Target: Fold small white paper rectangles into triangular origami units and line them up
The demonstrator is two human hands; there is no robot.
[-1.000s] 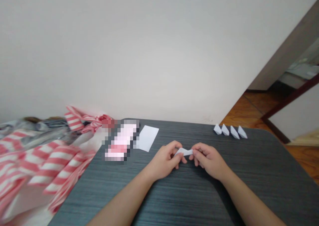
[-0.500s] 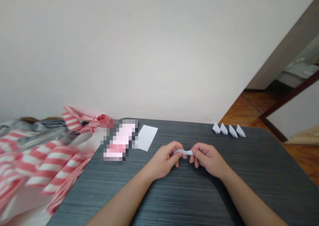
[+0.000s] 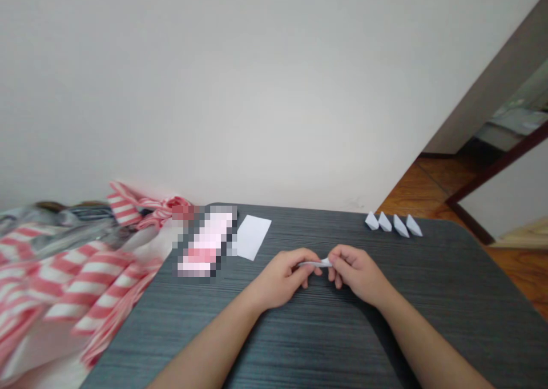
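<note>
Between my two hands is a small folded strip of white paper [image 3: 317,263], held just above the dark table. My left hand [image 3: 286,277] pinches its left end, thumb below and fingers curled over the top. The right end is gripped by my right hand [image 3: 355,272] between thumb and fingertips, the other fingers bent. Parts of the paper are hidden behind the fingers. Toward the back right, several small folded white paper pieces [image 3: 401,226] stand in a row. A flat sheet of white paper [image 3: 252,237] lies to the left of my hands.
The dark wood-grain table [image 3: 299,343] meets a pale wall [image 3: 274,92] at its back edge. A pixelated pink and black flat object [image 3: 205,243] lies at the left. Red-and-white striped cloth [image 3: 94,280] is heaped beyond the left edge. Wooden floor [image 3: 428,183] shows at right.
My left fingers have curled further over the folded paper, and its visible part now looks narrower. My right hand has shifted very slightly. Everything else stays in place.
</note>
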